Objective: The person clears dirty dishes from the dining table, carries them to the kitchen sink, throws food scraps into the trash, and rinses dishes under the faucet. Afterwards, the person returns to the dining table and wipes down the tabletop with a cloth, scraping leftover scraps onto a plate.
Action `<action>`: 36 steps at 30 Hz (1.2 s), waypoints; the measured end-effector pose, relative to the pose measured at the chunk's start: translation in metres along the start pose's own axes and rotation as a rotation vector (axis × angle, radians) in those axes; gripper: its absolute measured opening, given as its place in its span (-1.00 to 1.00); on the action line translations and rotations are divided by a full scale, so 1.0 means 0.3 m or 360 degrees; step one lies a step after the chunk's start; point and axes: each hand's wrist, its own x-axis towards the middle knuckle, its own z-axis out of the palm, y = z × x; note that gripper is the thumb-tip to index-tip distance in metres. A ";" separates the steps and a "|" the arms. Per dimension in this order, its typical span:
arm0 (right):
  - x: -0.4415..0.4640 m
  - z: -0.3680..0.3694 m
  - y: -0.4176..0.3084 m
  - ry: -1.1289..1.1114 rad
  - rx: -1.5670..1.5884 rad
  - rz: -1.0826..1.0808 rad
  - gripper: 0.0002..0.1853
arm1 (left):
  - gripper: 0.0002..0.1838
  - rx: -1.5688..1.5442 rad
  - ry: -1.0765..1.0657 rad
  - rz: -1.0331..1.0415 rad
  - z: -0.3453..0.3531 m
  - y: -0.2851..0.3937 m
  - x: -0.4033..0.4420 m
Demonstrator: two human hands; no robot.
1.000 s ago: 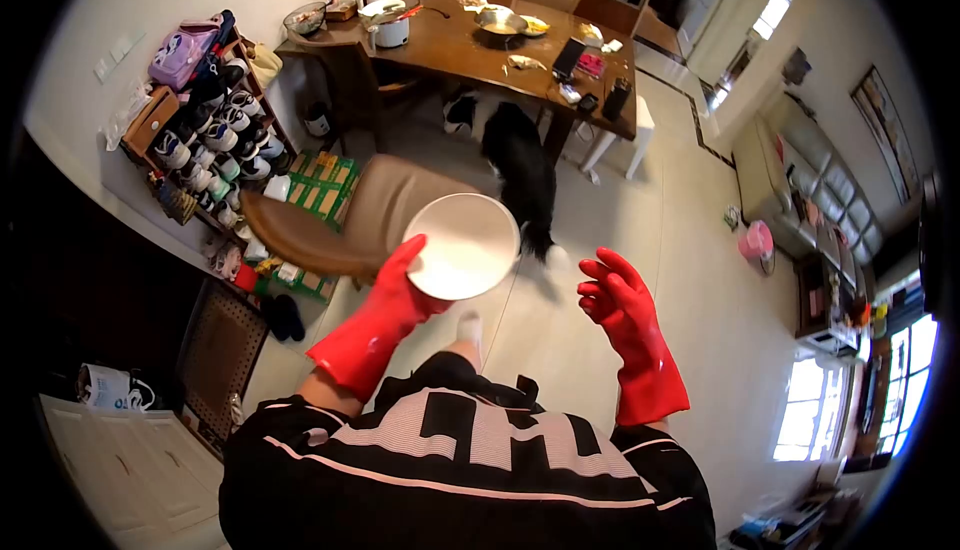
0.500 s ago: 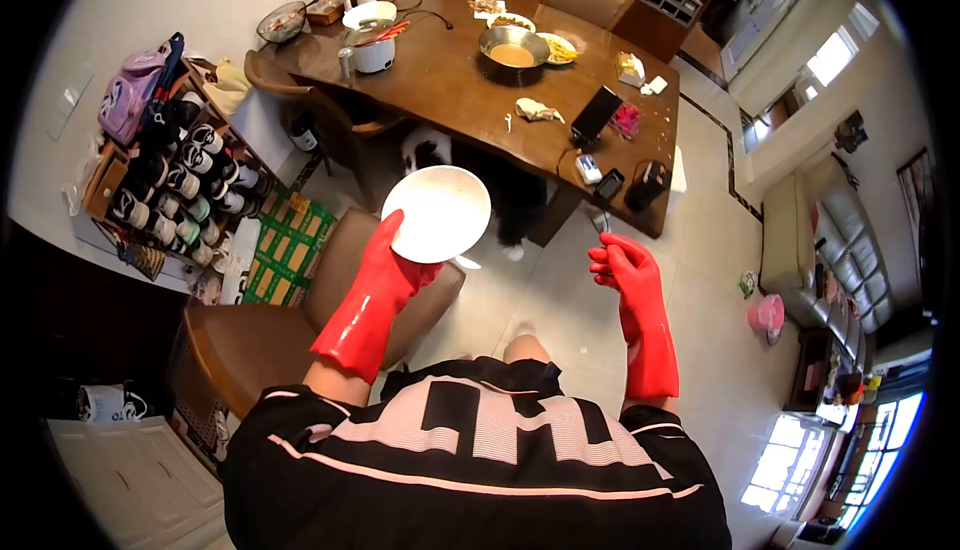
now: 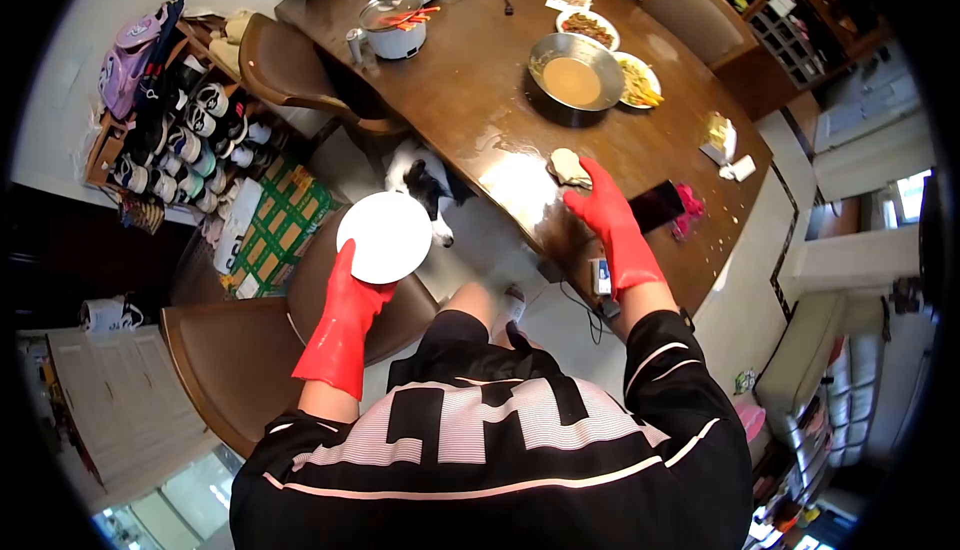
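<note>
My left hand (image 3: pixel 350 305), in a red rubber glove, is closed on the rim of a white bowl (image 3: pixel 384 237), thumb on top, over the brown chair. The inside of the bowl shows plain white. Over the table's near edge reaches my right hand (image 3: pixel 612 230), also in a red glove, with thumb and fingers apart. Its fingertips are right beside a crumpled pale cloth (image 3: pixel 566 167); whether they touch it I cannot tell. Past the cloth stands a large metal basin (image 3: pixel 541 58) of light brown liquid.
On the wooden table (image 3: pixel 480 80) are a small cooker (image 3: pixel 398 45), a plate of yellow food (image 3: pixel 640 82), a plate of dark food (image 3: pixel 588 28) and a black phone-like device (image 3: pixel 656 207). A black-and-white dog (image 3: pixel 425 185) is beneath the edge. A brown chair (image 3: pixel 235 355) stands at left.
I am nearer the table. My right hand has moved forward from beside the table to the cloth, its fingers opening. The bowl has shifted slightly left and down in view. The dog's head now shows.
</note>
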 end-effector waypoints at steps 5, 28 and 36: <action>0.279 0.102 0.114 -0.0112 -0.0613 0.0046 -0.25 | -0.31 0.0232 -0.0027 -0.0158 0.027 -0.076 0.226; 0.230 0.702 -0.132 -0.0025 -0.0236 -0.0181 -0.52 | -0.41 -0.0070 -0.0344 -0.0634 0.142 -0.356 0.866; 0.527 0.282 0.184 0.0762 -0.0457 0.0374 -0.77 | -0.43 0.0076 -0.0096 -0.0523 0.155 -0.299 0.907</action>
